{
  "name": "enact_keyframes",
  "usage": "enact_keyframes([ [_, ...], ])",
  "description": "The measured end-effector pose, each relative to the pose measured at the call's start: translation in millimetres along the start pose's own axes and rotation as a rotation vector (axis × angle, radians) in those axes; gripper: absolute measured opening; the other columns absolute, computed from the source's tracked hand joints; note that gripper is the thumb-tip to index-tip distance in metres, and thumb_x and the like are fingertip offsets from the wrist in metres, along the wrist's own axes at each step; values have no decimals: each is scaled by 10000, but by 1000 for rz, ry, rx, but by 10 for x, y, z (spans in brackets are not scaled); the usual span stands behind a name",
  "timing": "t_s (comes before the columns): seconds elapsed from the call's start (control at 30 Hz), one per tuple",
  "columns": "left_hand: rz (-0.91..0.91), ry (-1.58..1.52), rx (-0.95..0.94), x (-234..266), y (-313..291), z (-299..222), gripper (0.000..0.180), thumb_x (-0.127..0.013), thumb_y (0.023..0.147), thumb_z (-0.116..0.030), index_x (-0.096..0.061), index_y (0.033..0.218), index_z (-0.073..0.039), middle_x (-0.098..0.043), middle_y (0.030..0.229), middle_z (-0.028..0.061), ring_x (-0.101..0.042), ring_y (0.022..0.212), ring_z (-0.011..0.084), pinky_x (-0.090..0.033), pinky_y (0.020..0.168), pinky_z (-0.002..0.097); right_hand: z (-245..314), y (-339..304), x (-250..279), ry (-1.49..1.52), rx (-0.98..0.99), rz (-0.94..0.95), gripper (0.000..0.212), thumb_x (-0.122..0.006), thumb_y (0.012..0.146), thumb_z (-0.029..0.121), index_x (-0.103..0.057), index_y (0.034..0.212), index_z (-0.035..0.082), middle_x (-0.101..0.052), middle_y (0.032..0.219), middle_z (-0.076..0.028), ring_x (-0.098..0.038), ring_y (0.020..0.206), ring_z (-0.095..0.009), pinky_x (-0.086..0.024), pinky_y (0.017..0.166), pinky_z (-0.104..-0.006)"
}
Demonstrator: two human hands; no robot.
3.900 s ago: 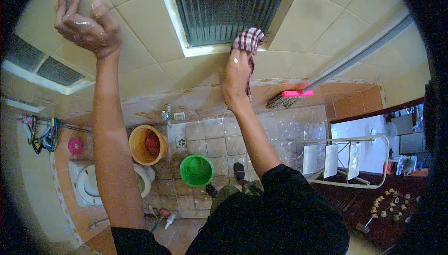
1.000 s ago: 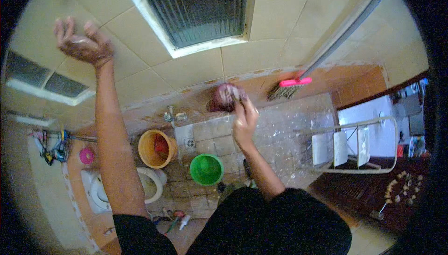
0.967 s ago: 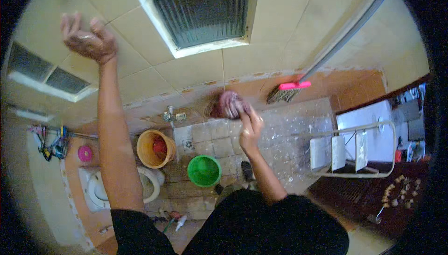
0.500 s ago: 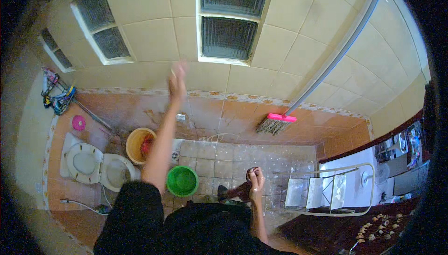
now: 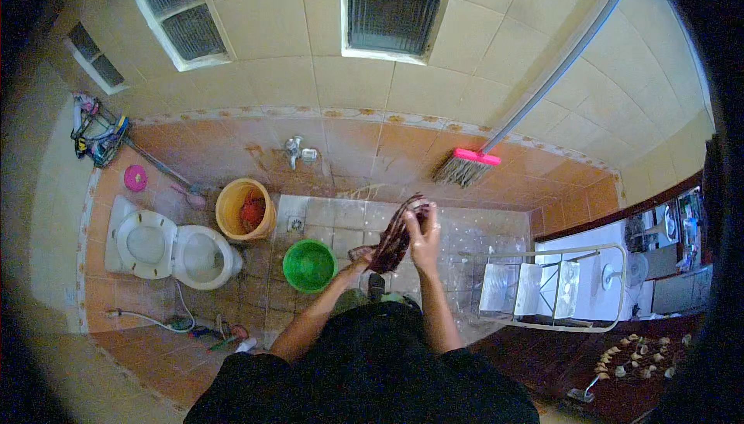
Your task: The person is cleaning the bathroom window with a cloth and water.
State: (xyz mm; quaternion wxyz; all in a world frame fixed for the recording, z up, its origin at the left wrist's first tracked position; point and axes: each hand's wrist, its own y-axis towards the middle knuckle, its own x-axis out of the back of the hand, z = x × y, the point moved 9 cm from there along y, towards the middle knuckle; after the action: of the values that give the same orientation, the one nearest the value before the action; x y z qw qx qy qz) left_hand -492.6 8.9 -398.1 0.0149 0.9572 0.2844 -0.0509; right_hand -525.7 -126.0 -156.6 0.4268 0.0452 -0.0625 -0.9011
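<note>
Maroon cloth (image 5: 394, 239), one piece, is gripped by two hands (image 5: 424, 243) (image 5: 359, 263); two buckets (image 5: 309, 267) (image 5: 230, 205) stand nearby.

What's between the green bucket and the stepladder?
Head view, left to right: the left hand, the striped cloth, a foot and the right forearm, above speckled floor tiles.

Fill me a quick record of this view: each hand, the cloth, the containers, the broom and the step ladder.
Left hand: at the cloth's lower end, grip unclear
Right hand: holding its upper part
Striped cloth: dark red, bunched
Orange bucket: beside toilet, red item inside
Green tub: on floor
Broom: pink head, bristles down
Step ladder: right side, near doorway
</note>
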Motion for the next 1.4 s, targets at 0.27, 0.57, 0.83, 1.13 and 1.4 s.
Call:
enact_keyframes([
  [0.27,-370,58,313,668,-580,-259,541,-759,847,-359,-603,1192,28,-673,1078,79,-617,1012,163,-459,937,300,-1433,-230,445,84,-384,93,266,-591,962,176,-620,1147,-14,-663,1065,-50,-601,960,-148,-462,886,-306],
  [0.57,-741,76,371,749,-506,-596,494,-643,927,-394,-606,1232,-7,-676,1107,84,-625,985,175,-484,877,312,-2783,-671,580,-373,-585,169,477,-615,948,281,-522,1320,-2,-617,1218,-147,-582,1143,-253,-504,906,-384],
  [0.83,-45,872,185,-329,367,-831,460,-576,964,-285,-526,1297,28,-523,1288,247,-506,1203,400,-410,1026,448,-2656,-818,-162,633,-1096,233,609,-454,983,533,-467,1410,99,-600,1267,-123,-615,1084,-252,-533,872,-390],
  [1.13,-756,617,-144,356,553,-1623,630,-582,939,-483,-446,1373,-47,-364,1418,166,-340,1337,327,-335,1035,560,-1798,546,-226,485,-755,-10,368,-571,972,314,-617,1189,20,-697,1031,-83,-675,882,-197,-541,806,-320],
  [1.4,-359,-1520,203,431,869,376,842,-359,876,-785,-532,1333,-100,-659,1178,49,-633,1050,216,-523,886,439,-1207,769,-657,-346,-440,703,411,-621,952,292,-593,1210,-26,-669,988,-120,-634,906,-202,-498,834,-350],
])
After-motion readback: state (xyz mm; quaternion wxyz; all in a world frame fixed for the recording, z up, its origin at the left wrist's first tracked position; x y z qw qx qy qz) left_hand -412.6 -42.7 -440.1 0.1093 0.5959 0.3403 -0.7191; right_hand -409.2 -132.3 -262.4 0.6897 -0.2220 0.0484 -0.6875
